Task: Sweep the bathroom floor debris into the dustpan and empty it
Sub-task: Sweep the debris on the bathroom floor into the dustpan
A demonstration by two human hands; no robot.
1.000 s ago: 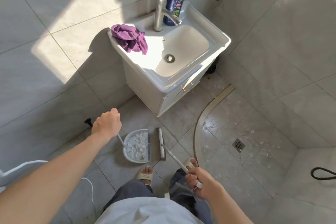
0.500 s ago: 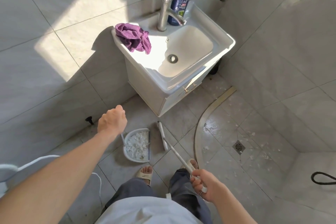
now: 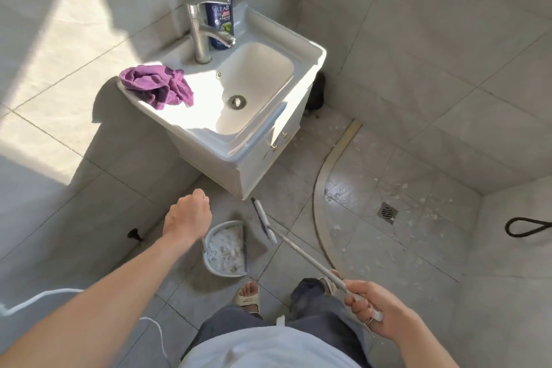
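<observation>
Left hand: fingers were curled into a fist, presumably round the dustpan's upright handle, though the handle itself was hidden beneath the hand.
Dustpan: sat on the floor just below and right of the left fingers, holding a heap of white debris, its open lip facing right.
Broom head: lay just right of the dustpan lip, angled, near the foot of the cabinet.
Broom handle: ran from the head down to the right fingers.
Right hand: fingers were wrapped round the handle's end.
Loose debris: white flecks were scattered well beyond the right fingers, across the shower floor around the drain.
Risk, spill: the pan looked full; tipping it while lifting could likely shed scraps back onto the tiles.
Risk, missed sweep: the raised curved threshold could trap flecks on the shower side as the broom dragged them over.
Risk, snag: the broom head sat close to the cabinet and could knock its corner.
Around, left: a white cable trailed on the floor below the left forearm; a black doorstop stood left of the left fingers.
Around, above: sink with purple cloth, tap and blue bottle.
In the way: sandalled feet stood just below the pan.
</observation>
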